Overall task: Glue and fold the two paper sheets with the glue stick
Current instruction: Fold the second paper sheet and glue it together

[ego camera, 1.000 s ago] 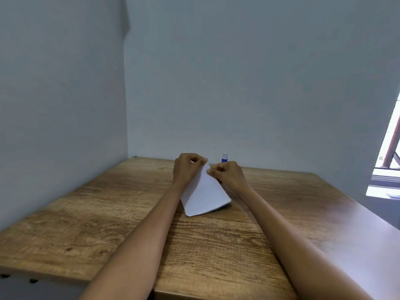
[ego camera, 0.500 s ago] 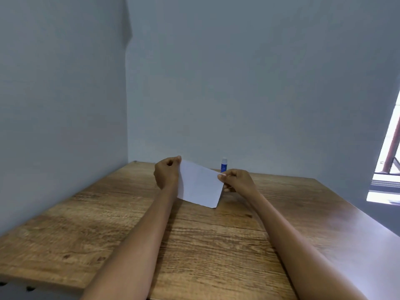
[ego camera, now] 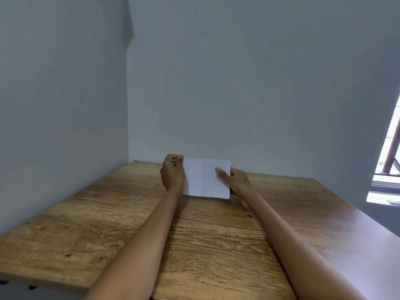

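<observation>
Above the far end of the tabletop [ego camera: 205, 245], the folded paper [ego camera: 205, 178] stands upright, pinched by the left hand [ego camera: 173, 176] and right hand [ego camera: 239, 181]. Uneven pinch pressure may shear the glued layers and misalign edges. No legible writing is visible.
</observation>
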{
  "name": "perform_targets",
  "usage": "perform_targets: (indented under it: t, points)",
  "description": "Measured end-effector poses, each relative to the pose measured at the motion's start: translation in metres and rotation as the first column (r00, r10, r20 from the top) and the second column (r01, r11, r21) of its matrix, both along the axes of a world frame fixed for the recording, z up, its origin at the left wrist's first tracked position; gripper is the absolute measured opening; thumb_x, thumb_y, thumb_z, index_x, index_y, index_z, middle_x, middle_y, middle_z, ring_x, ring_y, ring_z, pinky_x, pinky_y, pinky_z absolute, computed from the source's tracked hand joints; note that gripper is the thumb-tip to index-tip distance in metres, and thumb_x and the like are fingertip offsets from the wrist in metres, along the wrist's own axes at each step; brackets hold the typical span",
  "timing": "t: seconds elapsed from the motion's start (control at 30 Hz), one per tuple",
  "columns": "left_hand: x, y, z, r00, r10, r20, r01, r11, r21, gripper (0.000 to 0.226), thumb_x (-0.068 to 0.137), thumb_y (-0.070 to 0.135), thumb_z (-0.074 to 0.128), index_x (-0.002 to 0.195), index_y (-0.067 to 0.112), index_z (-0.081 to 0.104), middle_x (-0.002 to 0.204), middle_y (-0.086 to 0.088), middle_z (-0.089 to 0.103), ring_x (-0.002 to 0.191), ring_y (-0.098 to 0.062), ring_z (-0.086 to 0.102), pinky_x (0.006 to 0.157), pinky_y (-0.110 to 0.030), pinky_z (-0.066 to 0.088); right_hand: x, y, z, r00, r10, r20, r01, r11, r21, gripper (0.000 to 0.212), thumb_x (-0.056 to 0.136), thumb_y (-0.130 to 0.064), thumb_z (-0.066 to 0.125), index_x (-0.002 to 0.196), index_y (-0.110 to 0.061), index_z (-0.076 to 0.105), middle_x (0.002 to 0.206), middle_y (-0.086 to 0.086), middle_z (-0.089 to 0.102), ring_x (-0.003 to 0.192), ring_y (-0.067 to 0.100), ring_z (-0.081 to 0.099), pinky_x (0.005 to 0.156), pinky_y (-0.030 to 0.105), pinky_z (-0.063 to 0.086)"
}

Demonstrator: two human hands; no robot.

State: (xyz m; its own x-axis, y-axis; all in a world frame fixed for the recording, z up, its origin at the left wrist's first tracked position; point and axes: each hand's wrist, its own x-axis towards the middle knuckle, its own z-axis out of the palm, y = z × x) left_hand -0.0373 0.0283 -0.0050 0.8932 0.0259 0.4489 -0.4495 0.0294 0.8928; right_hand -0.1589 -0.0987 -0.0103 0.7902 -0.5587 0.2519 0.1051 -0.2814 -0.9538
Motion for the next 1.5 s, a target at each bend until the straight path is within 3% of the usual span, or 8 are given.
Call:
perform_targets:
  t: [0.13,0.3,0.5,0.87,1.03,1.17,1.3,1.5]
  points:
    - [0.0,0.003,-0.002,0.989,0.12,0.084,-0.13,0.984,0.119,0.02,0.099,0.026,0.043,0.096,0.009,0.054,0.077,-0.002,0.055,0.07,-0.021,0.05,0.057,-0.029,0.031,0.002,-0.004,-0.003,0.997,0.041,-0.059,-0.043,0.999,-0.032,0.026,0.086,-0.017,0.068,0.111,-0.01,0.064,0.107,0.006,0.069,0.089,0.016,0.067,0.067,0.024,0.057]
    - [0.004,0.006,-0.004,0.975,0.197,0.104,-0.211,0.965,0.154,0.017,0.101,0.024,0.038,0.096,0.011,0.048,0.075,-0.005,0.053,0.068,-0.025,0.048,0.059,-0.033,0.033,0.004,0.002,-0.002,0.998,0.061,0.027,-0.063,0.996,0.069,0.031,0.093,-0.035,0.057,0.106,-0.008,0.062,0.087,0.008,0.068,0.063,0.012,0.066,0.053,0.022,0.056]
    - [0.012,0.008,-0.004,0.972,0.224,0.075,-0.229,0.971,0.069,0.014,0.101,0.021,0.037,0.095,0.011,0.046,0.076,-0.004,0.054,0.068,-0.023,0.05,0.058,-0.032,0.034,0.005,-0.003,-0.007,0.987,0.157,-0.04,-0.155,0.987,0.037,0.031,0.092,-0.023,0.06,0.114,-0.002,0.059,0.078,0.007,0.074,0.06,0.011,0.066,0.056,0.022,0.056]
    - [0.004,-0.004,-0.006,0.987,0.0,0.163,-0.016,0.995,0.094,0.017,0.1,0.022,0.04,0.087,0.012,0.045,0.069,-0.004,0.051,0.06,-0.019,0.045,0.053,-0.032,0.036,-0.001,-0.015,-0.007,0.999,0.033,-0.003,-0.033,0.999,0.011,0.042,0.084,-0.046,0.065,0.101,-0.008,0.068,0.097,0.007,0.072,0.087,0.022,0.07,0.077,0.036,0.059]
    - [-0.005,-0.012,-0.006,0.967,-0.096,0.234,0.07,0.991,0.118,0.018,0.099,0.022,0.039,0.086,0.012,0.044,0.063,0.003,0.047,0.055,-0.011,0.041,0.051,-0.03,0.033,-0.003,-0.014,-0.002,0.988,-0.132,0.08,0.133,0.991,-0.019,0.027,0.088,-0.035,0.064,0.097,-0.009,0.065,0.093,0.007,0.069,0.073,0.015,0.066,0.051,0.018,0.05]
    - [-0.007,-0.014,-0.008,0.958,-0.1,0.267,0.068,0.989,0.13,0.017,0.099,0.022,0.039,0.085,0.013,0.044,0.062,0.005,0.046,0.052,-0.009,0.039,0.049,-0.029,0.032,0.0,-0.012,0.001,0.971,-0.23,0.071,0.224,0.97,0.091,0.06,0.096,-0.051,0.04,0.106,0.005,0.061,0.107,0.028,0.063,0.096,0.036,0.063,0.082,0.032,0.053]
    - [-0.006,-0.013,-0.01,0.951,-0.123,0.284,0.087,0.987,0.135,0.016,0.1,0.022,0.04,0.087,0.013,0.045,0.064,0.005,0.047,0.054,-0.008,0.04,0.049,-0.027,0.033,-0.002,-0.009,0.001,0.975,-0.2,0.094,0.197,0.98,0.033,0.037,0.088,-0.045,0.06,0.095,-0.009,0.066,0.091,0.008,0.069,0.08,0.024,0.067,0.074,0.044,0.059]
    - [-0.008,-0.013,-0.008,0.943,-0.183,0.279,0.157,0.981,0.11,0.022,0.1,0.025,0.038,0.081,0.016,0.044,0.064,0.007,0.043,0.054,-0.005,0.037,0.052,-0.026,0.032,0.001,-0.007,0.001,0.955,-0.266,0.132,0.262,0.964,0.05,0.049,0.101,-0.038,0.034,0.092,0.004,0.057,0.085,0.022,0.054,0.075,0.033,0.054,0.068,0.033,0.04]
